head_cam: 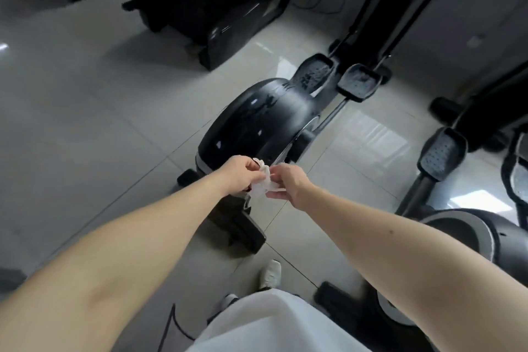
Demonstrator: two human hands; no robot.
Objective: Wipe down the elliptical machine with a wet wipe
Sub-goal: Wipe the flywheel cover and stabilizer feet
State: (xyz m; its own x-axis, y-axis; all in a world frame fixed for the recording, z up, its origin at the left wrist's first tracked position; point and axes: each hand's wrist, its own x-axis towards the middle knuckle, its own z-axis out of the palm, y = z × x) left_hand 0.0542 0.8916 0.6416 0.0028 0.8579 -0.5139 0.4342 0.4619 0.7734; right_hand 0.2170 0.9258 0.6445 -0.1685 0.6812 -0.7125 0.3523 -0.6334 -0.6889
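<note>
The black elliptical machine (257, 120) stands on the tiled floor in front of me, its glossy flywheel cover nearest and two pedals (357, 81) beyond it. A crumpled white wet wipe (264, 183) hangs between my hands, just above the rear end of the cover. My left hand (238, 176) grips the wipe from the left with curled fingers. My right hand (287, 183) pinches its other side with thumb and fingertips. Both arms are stretched forward.
A second elliptical (457, 226) stands close on the right, its pedal (441, 153) reaching toward the middle. Black cases or machines (205, 0) stand at the back left. My white shoe (270, 274) is on the grey tiled floor (85, 123) behind the machine's rear foot (243, 228).
</note>
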